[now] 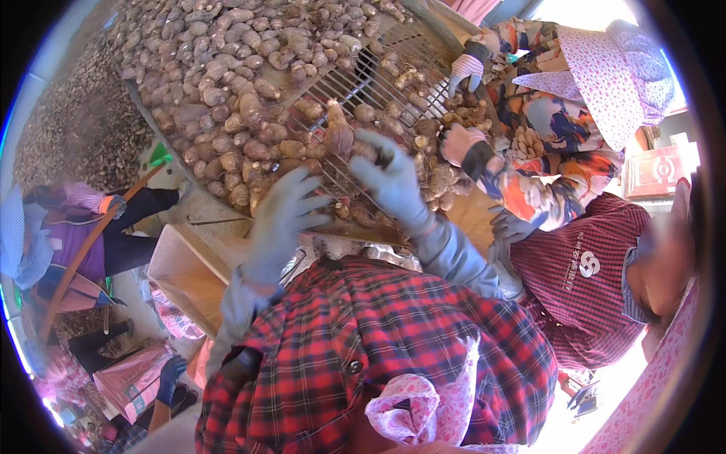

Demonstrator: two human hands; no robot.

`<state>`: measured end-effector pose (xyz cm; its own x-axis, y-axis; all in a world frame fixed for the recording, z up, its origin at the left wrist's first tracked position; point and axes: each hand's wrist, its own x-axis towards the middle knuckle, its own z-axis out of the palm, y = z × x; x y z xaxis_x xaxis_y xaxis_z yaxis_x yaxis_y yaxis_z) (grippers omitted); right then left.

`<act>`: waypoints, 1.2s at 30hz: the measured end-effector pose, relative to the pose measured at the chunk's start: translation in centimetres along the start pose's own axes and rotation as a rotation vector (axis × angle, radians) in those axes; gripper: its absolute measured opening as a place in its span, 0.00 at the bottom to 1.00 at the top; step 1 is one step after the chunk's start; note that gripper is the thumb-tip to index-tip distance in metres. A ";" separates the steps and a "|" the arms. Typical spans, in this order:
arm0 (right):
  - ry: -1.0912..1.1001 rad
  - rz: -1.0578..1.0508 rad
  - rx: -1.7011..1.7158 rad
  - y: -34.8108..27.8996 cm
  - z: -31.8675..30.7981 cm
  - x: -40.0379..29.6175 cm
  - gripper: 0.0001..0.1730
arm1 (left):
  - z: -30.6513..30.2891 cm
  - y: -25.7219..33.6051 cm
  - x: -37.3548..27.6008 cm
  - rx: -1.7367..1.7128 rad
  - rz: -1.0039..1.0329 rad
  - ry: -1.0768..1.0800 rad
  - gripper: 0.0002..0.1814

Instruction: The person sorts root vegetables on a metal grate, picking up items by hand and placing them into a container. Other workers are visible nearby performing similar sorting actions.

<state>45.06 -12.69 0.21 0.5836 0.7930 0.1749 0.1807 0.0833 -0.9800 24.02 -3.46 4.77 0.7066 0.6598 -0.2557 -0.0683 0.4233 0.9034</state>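
Observation:
My left hand (289, 210), in a pale grey-blue glove, is held with its fingers spread at the near edge of a heap of brown taro corms (227, 85). No corm shows in it. In a matching glove, my right hand (391, 179) reaches over a metal bar grate (329, 91). Its fingers curve around a small dark corm (366, 150); whether they grip it is unclear. Just beyond those fingertips stands a long, pale-tipped corm (338, 133). Smaller corms (363, 215) lie on the bars between my hands.
At the right, a person in patterned sleeves (544, 181) has gloved hands (462, 144) among corms. Another person in a checked top (573, 284) is close to my right arm. A lined crate (187, 267) stands left. Someone holds a wooden handle (96, 227) near a larger heap (79, 130).

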 end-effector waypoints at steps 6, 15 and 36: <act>-0.153 -0.104 0.089 0.0 -3.5 -3.8 0.36 | 0.7 -2.6 4.0 -0.297 -0.213 -0.267 0.22; -0.082 -0.480 -0.345 -5.2 2.8 -1.9 0.16 | -0.8 -5.6 0.8 1.126 0.585 -0.258 0.08; -0.279 0.445 0.077 -3.5 2.3 -3.8 0.26 | -3.2 -3.2 -5.6 1.135 0.250 0.085 0.15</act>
<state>40.38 -14.64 2.76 0.3555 0.8915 -0.2808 -0.1012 -0.2620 -0.9598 18.05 -6.50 2.19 0.7104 0.7037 -0.0101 0.5007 -0.4953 0.7099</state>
